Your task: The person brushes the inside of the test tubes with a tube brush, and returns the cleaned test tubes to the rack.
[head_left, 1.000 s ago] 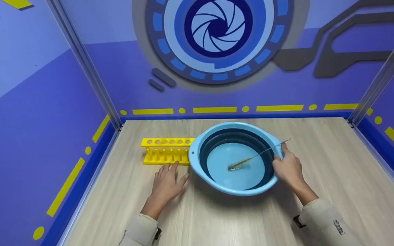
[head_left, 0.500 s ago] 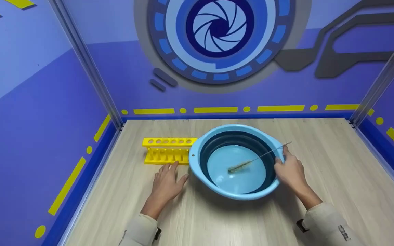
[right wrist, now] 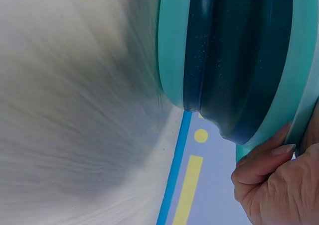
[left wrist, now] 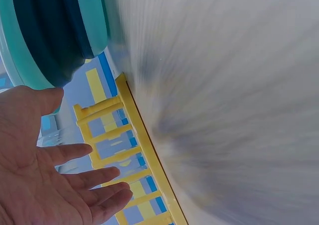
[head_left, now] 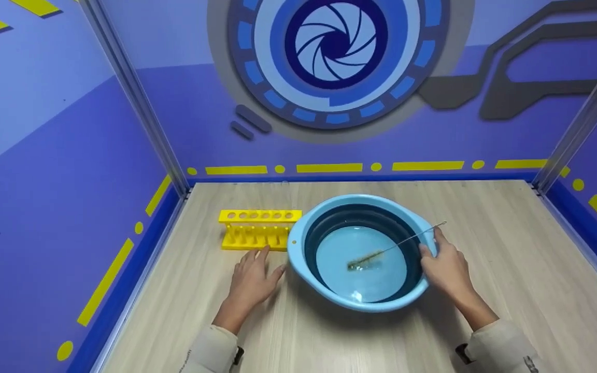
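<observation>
A light-blue collapsible basin (head_left: 329, 297) with dark folding walls stands on the table, shallow water glinting inside. My right hand (head_left: 448, 269) grips its right handle; in the right wrist view the fingers (right wrist: 259, 168) curl around the rim. Across that side of the basin leans a test tube brush (head_left: 365, 260), bristles down inside and its thin wire handle passing over the rim near my right hand. My left hand (head_left: 253, 278) has its fingers spread, fingertips by the front edge of a yellow test tube rack (head_left: 259, 216). Its thumb points toward the basin's left side.
Faint clear shapes show behind the rack. The wooden table (head_left: 495, 223) is bounded by a blue printed back wall (head_left: 184, 119) and side walls, with metal posts (head_left: 148, 114) at the corners.
The basin has shifted toward me and slightly right with my right hand on its handle, the brush moving along with it. My left hand has stayed in place.
</observation>
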Action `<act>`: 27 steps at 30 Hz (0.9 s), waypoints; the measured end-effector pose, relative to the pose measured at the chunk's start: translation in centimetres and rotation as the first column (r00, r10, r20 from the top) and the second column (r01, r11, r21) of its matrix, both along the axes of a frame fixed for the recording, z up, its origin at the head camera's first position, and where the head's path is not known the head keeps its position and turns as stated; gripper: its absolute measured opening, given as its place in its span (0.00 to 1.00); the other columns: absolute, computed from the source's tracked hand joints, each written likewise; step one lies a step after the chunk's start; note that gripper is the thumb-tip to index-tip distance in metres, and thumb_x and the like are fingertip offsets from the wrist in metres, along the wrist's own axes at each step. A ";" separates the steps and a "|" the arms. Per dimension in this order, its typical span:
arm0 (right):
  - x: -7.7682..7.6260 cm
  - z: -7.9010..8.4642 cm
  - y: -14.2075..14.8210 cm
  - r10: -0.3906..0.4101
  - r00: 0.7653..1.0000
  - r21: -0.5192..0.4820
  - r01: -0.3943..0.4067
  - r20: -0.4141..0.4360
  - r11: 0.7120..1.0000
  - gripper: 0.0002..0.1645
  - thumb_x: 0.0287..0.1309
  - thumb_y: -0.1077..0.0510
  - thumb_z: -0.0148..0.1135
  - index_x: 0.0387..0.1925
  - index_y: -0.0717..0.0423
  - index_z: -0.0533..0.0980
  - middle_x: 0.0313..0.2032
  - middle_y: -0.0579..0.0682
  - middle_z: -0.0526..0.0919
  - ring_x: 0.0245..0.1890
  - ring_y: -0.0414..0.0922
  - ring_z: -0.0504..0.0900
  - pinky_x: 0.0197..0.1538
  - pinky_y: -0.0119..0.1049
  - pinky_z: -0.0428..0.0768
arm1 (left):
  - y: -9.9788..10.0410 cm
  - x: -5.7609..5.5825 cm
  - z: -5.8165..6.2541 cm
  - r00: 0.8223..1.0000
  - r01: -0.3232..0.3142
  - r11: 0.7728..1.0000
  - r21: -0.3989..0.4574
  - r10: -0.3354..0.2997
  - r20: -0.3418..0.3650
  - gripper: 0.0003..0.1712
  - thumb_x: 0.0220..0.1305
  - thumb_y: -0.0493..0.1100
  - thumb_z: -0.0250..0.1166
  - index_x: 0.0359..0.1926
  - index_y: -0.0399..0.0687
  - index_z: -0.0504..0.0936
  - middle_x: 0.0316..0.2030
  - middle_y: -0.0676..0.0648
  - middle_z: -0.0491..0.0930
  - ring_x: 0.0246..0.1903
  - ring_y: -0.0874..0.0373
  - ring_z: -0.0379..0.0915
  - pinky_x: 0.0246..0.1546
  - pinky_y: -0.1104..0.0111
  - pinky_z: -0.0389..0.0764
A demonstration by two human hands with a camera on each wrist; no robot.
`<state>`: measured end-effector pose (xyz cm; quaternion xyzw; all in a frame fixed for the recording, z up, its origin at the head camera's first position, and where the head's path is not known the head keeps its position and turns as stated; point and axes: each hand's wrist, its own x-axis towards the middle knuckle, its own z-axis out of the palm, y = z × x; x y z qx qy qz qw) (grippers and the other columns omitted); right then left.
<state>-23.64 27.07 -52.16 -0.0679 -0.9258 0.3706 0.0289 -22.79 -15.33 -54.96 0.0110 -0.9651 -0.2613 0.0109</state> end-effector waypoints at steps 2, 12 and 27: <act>0.0 0.0 0.1 0.005 1.000 -0.007 -0.005 0.007 1.000 0.44 0.81 0.47 0.50 0.84 0.64 0.48 0.78 0.76 0.62 0.76 0.74 0.66 0.75 0.72 0.66 | -0.1 0.1 0.0 1.000 0.002 1.000 0.000 -0.002 0.003 0.43 0.74 0.61 0.66 0.80 0.46 0.68 0.79 0.33 0.66 0.79 0.35 0.61 0.79 0.36 0.61; -1.2 0.7 2.0 -0.029 0.997 -0.028 0.027 -0.077 0.999 0.44 0.83 0.40 0.45 0.85 0.62 0.50 0.70 0.73 0.73 0.61 0.68 0.80 0.62 0.63 0.79 | -0.5 0.5 0.3 0.999 0.011 1.000 0.002 -0.011 -0.031 0.41 0.75 0.61 0.65 0.80 0.46 0.68 0.78 0.34 0.68 0.78 0.36 0.64 0.78 0.39 0.64; -2.8 2.2 4.7 0.255 0.932 0.338 -0.161 -0.258 0.927 0.15 0.75 0.63 0.59 0.57 0.66 0.82 0.47 0.66 0.86 0.46 0.63 0.85 0.52 0.66 0.84 | -0.4 0.3 -0.2 1.000 -0.010 0.999 0.053 0.011 -0.022 0.41 0.79 0.66 0.56 0.80 0.48 0.68 0.79 0.35 0.66 0.79 0.37 0.62 0.79 0.39 0.62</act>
